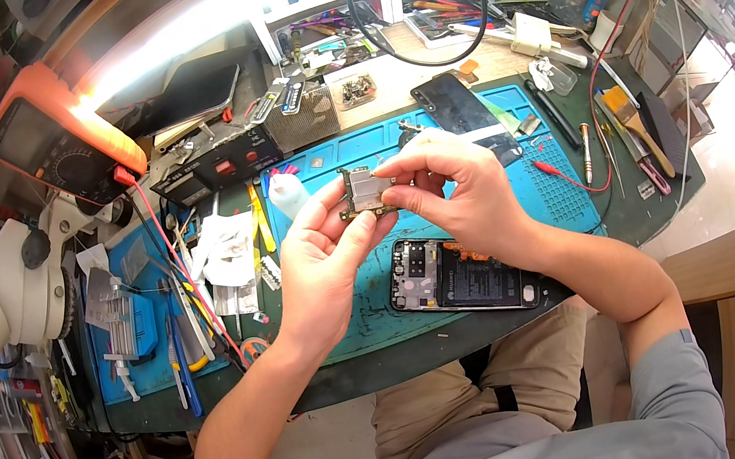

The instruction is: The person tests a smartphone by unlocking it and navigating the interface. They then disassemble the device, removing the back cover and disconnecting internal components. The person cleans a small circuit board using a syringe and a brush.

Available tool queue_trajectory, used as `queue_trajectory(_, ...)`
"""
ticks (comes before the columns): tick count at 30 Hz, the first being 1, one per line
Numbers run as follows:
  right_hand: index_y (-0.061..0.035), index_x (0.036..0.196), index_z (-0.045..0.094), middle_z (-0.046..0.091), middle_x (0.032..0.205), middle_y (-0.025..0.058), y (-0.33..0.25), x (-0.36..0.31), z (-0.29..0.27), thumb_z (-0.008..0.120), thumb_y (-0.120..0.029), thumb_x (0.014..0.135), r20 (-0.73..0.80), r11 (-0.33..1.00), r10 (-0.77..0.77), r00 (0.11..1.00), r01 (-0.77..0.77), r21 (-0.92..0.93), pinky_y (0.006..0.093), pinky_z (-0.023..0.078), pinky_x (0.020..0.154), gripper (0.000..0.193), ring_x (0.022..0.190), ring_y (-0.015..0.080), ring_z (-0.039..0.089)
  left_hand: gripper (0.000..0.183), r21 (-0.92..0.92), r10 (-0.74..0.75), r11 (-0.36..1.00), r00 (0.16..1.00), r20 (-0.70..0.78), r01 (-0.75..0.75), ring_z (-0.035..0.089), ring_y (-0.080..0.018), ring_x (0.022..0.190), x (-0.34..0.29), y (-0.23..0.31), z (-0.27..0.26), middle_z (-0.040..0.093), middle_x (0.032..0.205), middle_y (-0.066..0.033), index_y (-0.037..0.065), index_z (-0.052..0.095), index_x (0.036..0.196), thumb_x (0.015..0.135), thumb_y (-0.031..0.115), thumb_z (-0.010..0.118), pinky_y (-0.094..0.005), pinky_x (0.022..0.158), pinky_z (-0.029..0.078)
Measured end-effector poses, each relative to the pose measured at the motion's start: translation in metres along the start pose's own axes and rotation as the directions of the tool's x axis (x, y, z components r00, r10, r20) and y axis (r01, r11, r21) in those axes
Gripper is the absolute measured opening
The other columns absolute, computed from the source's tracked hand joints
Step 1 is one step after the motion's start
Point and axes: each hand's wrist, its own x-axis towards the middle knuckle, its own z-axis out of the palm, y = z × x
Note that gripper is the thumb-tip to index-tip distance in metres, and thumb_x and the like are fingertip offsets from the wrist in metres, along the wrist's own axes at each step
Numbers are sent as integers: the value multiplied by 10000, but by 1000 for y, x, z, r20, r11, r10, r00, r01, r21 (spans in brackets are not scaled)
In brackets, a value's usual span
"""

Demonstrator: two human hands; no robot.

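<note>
On the surface (409, 363), a small clear box (356, 103) near the back edge holds a heap of tiny metal pieces, too small to tell apart. To its right, also at the back, a shallow tray (438, 42) is crowded with long tools with coloured handles. A pale bottle (289, 196) stands just beyond the left hand (321, 255); what is in it cannot be told. Above the middle of the blue mat (356, 304), both hands hold up a small circuit board (367, 192) with a silvery plate. The left fingers are slightly parted and curl behind it, the thumb pressing at its lower edge, while the right hand (462, 182) pinches its right side between thumb and forefinger, the other fingers folded in. An opened phone (484, 284), with a black battery inside, lies near the front edge of the surface, right of the middle. A dark phone cover (452, 106) lies toward the back edge, partly on the mat.
</note>
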Motion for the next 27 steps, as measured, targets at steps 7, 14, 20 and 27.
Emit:
queue_trajectory(7, -59, 1038, 747, 646, 888, 42, 0, -1, 1, 791, -56, 840, -9, 998, -44, 999, 43, -55, 269, 516, 606, 202, 686, 116, 602, 437, 2, 24, 1000, 1000, -4, -24, 630, -209, 1191, 1, -2, -1, 620, 1303, -152, -87, 441, 1407, 1020, 54, 585, -372, 1059, 536)
queue_trajectory(14, -70, 1012, 746, 668, 895, 61, 1, -2, 3, 790, -49, 823, -32, 953, -257, 966, 247, -176, 320, 547, 628, 196, 749, 193, 659, 346, 20, 33, 999, 999, -15, -33, 649, -186, 1152, 1, 0, -1, 657, 1256, -136, -52, 511, 1342, 1037, 100, 574, -386, 1046, 539)
queue_trajectory(20, -75, 1005, 735, 662, 893, 54, 7, -1, 3, 809, -64, 790, -48, 879, -411, 910, 382, -286, 338, 548, 633, 227, 766, 221, 661, 362, 9, 61, 998, 998, -8, -61, 655, -202, 1147, 0, 0, 0, 646, 1273, -152, -75, 503, 1342, 1026, 80, 588, -364, 1036, 551)
queue_trajectory(27, -66, 1039, 736, 658, 902, 41, -1, 1, -1, 783, -27, 842, -202, 960, -254, 946, 221, -172, 254, 516, 567, 206, 654, 94, 612, 469, -5, 37, 999, 999, -16, -37, 644, -214, 1168, 0, 5, 1, 614, 1311, -161, -93, 411, 1433, 1015, 51, 570, -389, 1035, 550)
